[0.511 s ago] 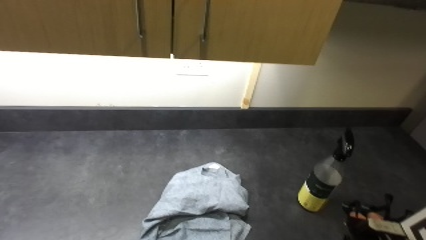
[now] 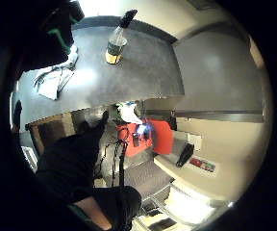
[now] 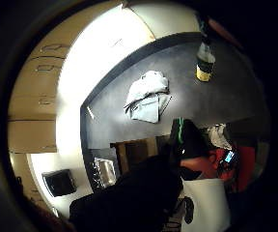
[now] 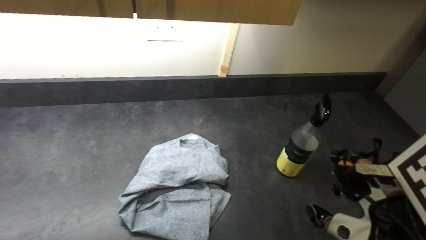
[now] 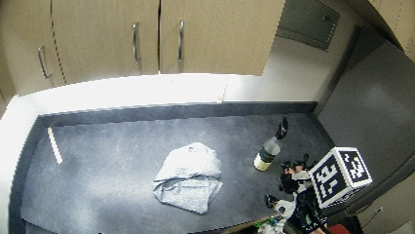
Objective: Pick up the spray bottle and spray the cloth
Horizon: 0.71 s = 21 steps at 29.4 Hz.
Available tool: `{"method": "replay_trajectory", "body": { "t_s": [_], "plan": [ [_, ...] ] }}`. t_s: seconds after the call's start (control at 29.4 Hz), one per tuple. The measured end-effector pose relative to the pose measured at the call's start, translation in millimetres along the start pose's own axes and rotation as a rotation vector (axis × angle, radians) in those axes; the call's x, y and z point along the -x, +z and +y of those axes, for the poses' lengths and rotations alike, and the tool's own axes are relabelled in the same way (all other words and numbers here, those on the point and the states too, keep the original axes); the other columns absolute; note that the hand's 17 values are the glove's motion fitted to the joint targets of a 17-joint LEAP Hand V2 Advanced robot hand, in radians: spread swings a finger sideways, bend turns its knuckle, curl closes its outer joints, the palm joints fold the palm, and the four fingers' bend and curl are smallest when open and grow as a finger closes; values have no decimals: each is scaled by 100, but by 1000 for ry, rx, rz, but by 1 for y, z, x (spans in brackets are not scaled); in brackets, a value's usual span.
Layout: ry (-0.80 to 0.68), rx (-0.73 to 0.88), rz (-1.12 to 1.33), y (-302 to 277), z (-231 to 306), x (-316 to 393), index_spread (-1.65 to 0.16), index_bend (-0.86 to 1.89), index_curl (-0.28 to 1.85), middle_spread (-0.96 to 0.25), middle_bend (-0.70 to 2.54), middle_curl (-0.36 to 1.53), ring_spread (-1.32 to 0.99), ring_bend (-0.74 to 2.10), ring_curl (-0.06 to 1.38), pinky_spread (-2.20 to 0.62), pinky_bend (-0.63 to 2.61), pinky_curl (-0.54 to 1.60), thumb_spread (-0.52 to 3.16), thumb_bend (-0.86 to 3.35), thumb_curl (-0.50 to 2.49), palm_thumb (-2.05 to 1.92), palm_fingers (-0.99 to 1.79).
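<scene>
Fingers of the gloved right hand [image 4: 356, 177] cannot be read as straight or curled from any view; only the back of the glove and its black straps show, at the near right edge of the dark countertop [image 4: 86, 150]. Nothing is seen in the hand's hold. It sits near the spray bottle [image 4: 303, 142] but apart from it, with a strip of bare counter between the two.

Standing upright on the counter, the spray bottle has a clear body, a yellow band around its base, a dark label and a black trigger head at the top. It stands between the hand and the cloth [image 4: 176, 192], closer to the hand. The grey cloth lies crumpled in a loose heap on the counter, well apart from the glove and apart from the bottle.

Behind the counter runs a dark raised backsplash [image 4: 200, 85] beneath a brightly lit wall, and wooden cabinets [image 5: 149, 39] with metal handles hang above. A pale strip [image 5: 55, 145] lies flat on the counter's far left side. Both palm views look out over the counter from beyond its edge, with bottle and cloth small on its surface.
</scene>
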<state>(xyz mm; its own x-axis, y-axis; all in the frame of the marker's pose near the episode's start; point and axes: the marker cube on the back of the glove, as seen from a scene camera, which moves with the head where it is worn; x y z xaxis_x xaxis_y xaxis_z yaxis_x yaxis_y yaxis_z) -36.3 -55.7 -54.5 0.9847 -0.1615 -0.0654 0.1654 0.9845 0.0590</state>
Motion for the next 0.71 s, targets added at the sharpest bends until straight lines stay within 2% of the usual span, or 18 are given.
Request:
{"method": "replay_trajectory", "body": {
  "t_s": [0.41, 0.54, 0.71],
  "plan": [
    [11, -41, -65, 1, -7, 8, -31, 15, 23, 8, 17, 21, 7, 46, 29, 3, 74, 34, 98, 21, 36, 68, 53],
    [65, -139, -262, 14, -5, 9, -31, 14, 23, 8, 19, 23, 6, 48, 31, 4, 73, 34, 100, 18, 38, 70, 54],
    [166, -315, -642, 41, -7, 3, -29, 10, 23, 10, 19, 25, 8, 48, 32, 5, 75, 36, 102, 13, 40, 68, 49]
  ]
}}
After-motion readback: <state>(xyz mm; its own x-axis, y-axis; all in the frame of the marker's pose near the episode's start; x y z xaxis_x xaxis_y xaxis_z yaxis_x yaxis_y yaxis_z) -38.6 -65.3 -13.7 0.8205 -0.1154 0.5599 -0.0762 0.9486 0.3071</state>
